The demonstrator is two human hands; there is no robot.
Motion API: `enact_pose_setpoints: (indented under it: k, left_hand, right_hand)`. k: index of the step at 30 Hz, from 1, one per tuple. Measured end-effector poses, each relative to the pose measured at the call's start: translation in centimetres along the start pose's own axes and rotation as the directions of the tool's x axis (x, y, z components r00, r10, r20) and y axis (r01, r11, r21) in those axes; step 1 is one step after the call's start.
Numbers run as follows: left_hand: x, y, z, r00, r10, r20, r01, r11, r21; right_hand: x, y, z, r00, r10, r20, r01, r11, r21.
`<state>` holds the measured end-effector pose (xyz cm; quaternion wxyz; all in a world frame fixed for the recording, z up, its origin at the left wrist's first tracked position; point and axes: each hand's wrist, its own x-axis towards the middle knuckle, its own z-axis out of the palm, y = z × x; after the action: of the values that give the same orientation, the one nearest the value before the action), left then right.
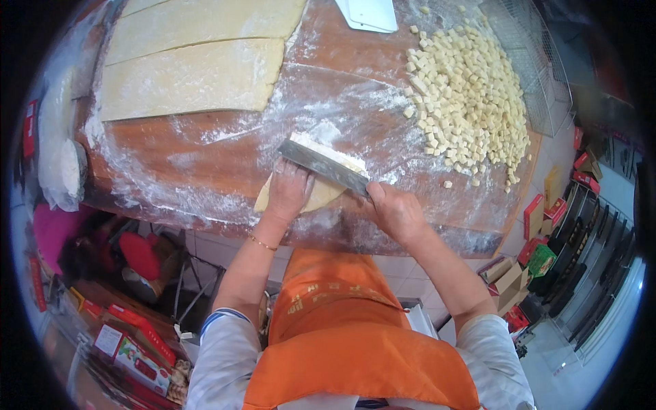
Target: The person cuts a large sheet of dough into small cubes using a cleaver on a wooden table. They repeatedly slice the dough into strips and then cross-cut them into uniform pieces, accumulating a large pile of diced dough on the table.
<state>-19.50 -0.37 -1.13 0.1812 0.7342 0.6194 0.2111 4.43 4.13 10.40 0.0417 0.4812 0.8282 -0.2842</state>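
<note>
In my right hand [397, 210] I grip the handle end of a wide-bladed knife [325, 166], whose blade slants across a piece of pale dough [324, 193]. My left hand [290, 188] presses on that dough, its fingertips hidden close behind the blade. A narrow, floured dough strip [330, 152] shows along the blade's far side. To the upper left lie broad dough sheets [192, 79] with straight cuts between them. A large heap of small dough cubes [466, 97] spreads over the right of the table.
The wooden table [169, 148] is dusted with flour. White plastic scrapers [369, 14] lie at its far edge. A wire basket [535, 61] stands beyond the cubes. A plastic bag [59, 154] sits at the left edge. Boxes [540, 256] and a rack [589, 256] stand at right.
</note>
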Motion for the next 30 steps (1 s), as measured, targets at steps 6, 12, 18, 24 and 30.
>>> enact_pose_setpoints:
  k: [6,12,18,24,30]
  left_hand:
    - [0.0,0.0,0.1,0.998,-0.011,-0.060,0.010,1.000,-0.018]
    - [0.2,0.1,0.0,0.998,-0.036,-0.052,0.035,0.999,-0.021]
    - [0.3,0.1,-0.2,0.999,-0.024,-0.034,0.023,0.999,-0.029]
    - [0.3,0.2,-0.3,0.999,-0.021,-0.049,0.021,1.000,-0.011]
    - [0.1,0.1,0.0,0.997,-0.020,-0.076,0.023,0.999,0.038]
  right_hand:
    - [0.3,-0.3,-0.9,0.998,-0.004,0.057,0.004,1.000,-0.005]
    - [0.3,0.1,-0.9,0.996,-0.012,0.084,0.011,1.000,0.009]
    - [1.0,-0.8,-2.0,0.989,0.003,0.145,-0.003,1.000,0.002]
    - [2.2,-1.2,-0.5,0.975,0.099,0.200,-0.093,0.995,-0.038]
    - [2.2,0.4,1.3,0.999,0.012,0.051,-0.011,1.000,-0.013]
